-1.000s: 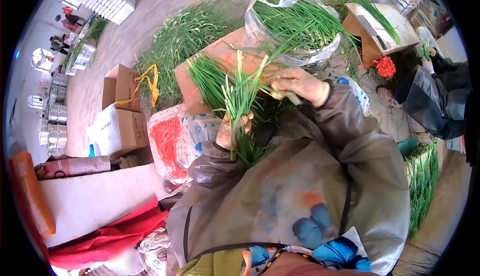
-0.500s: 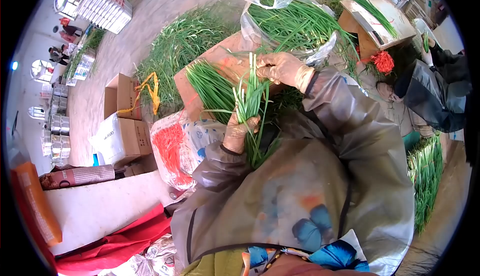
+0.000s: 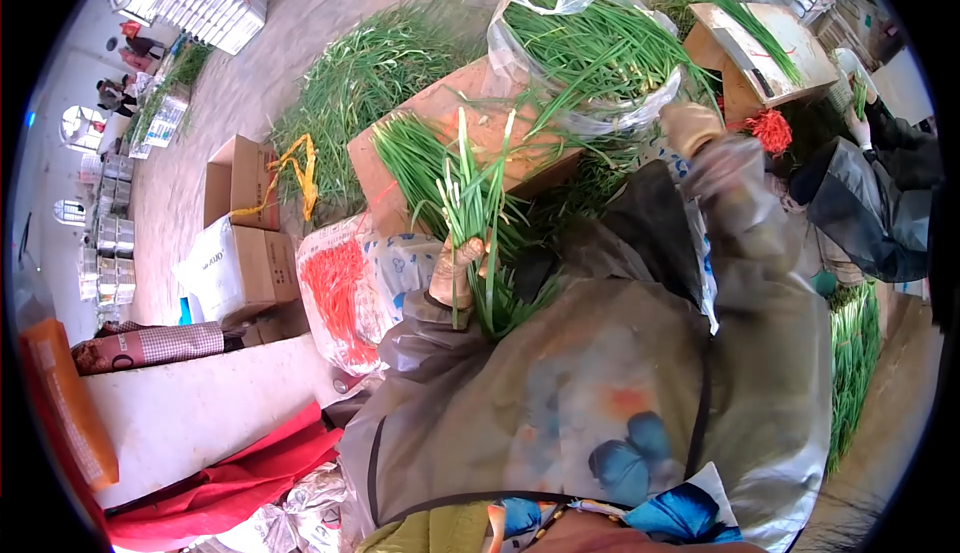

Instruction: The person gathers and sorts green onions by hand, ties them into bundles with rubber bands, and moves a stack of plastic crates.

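Observation:
Closed round a loose bunch of long green stalks [image 3: 478,198] with pale ends up, my left hand [image 3: 457,271] is in front of my apron. Just beyond it, another pile of green stalks [image 3: 410,158] lies on a tilted brown board [image 3: 470,88]. My right hand [image 3: 692,129] is off to the right, beside the open clear plastic bag [image 3: 512,48] full of green stalks [image 3: 590,48]. Motion smears this hand and its sleeve, and its fingers cannot be made out.
Red ties [image 3: 338,288] lie on a patterned sack at the left, and a red bundle [image 3: 769,132] hangs near a wooden stand [image 3: 765,48]. Cardboard boxes [image 3: 262,263] stand farther left. At the right is a co-worker's dark apron [image 3: 860,203], above stacked green bundles [image 3: 853,373].
My right hand has moved right, away from the stalks in my left hand, towards the bag's right side. My left hand still holds its bunch and has shifted slightly left.

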